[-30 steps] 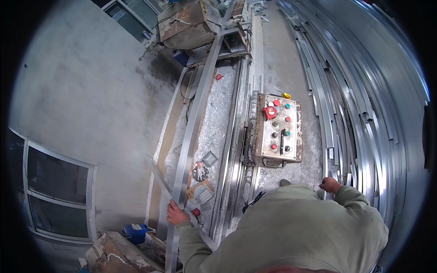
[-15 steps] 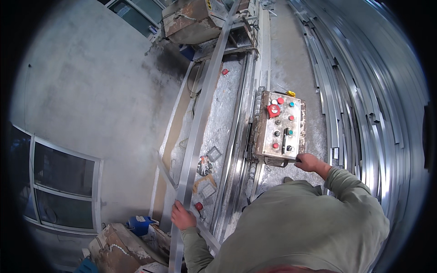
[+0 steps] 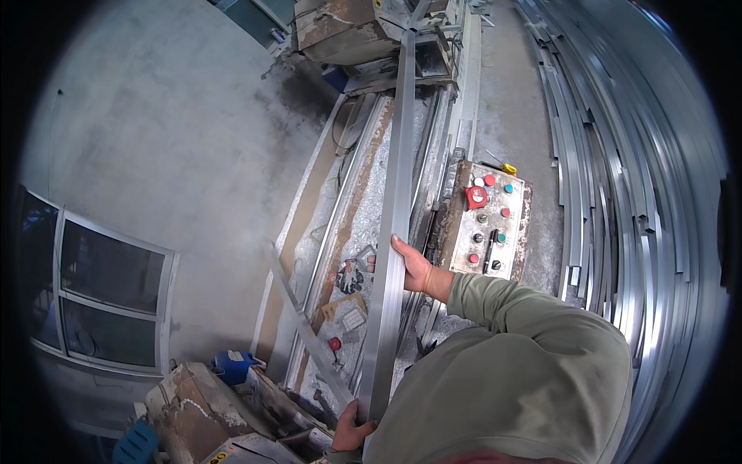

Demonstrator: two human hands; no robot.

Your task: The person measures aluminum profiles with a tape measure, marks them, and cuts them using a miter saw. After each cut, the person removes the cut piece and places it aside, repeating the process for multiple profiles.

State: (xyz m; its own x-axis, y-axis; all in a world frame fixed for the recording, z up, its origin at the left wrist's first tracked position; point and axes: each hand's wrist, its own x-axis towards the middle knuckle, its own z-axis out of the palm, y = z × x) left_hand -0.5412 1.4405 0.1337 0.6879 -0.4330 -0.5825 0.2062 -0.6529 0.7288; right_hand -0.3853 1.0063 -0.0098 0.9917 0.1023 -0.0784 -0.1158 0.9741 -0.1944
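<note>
A long silver metal profile (image 3: 385, 309) slants across the middle, from beside my body to the far machine. My right hand (image 3: 416, 267) is closed around it, thumb on top and fingertips showing at its left side. Lower down, my left hand (image 3: 352, 429) grips the same profile close to its near end. Right of my right hand stands a worn control box (image 3: 461, 255) with coloured buttons. On the box lie a red tape measure (image 3: 476, 198) and a black marker pen (image 3: 489, 251).
A dirty cutting machine (image 3: 348, 35) stands at the far end, and a similar machine (image 3: 201, 406) at the lower left. A thinner bar (image 3: 309, 336) crosses left of the profile. Gloves (image 3: 350, 277) lie on the machine bed. Stacked metal profiles (image 3: 610, 178) fill the right side.
My right hand has left the control box's edge and taken hold of the profile. The profile has shifted right, and my left hand is now lower, nearer its end.
</note>
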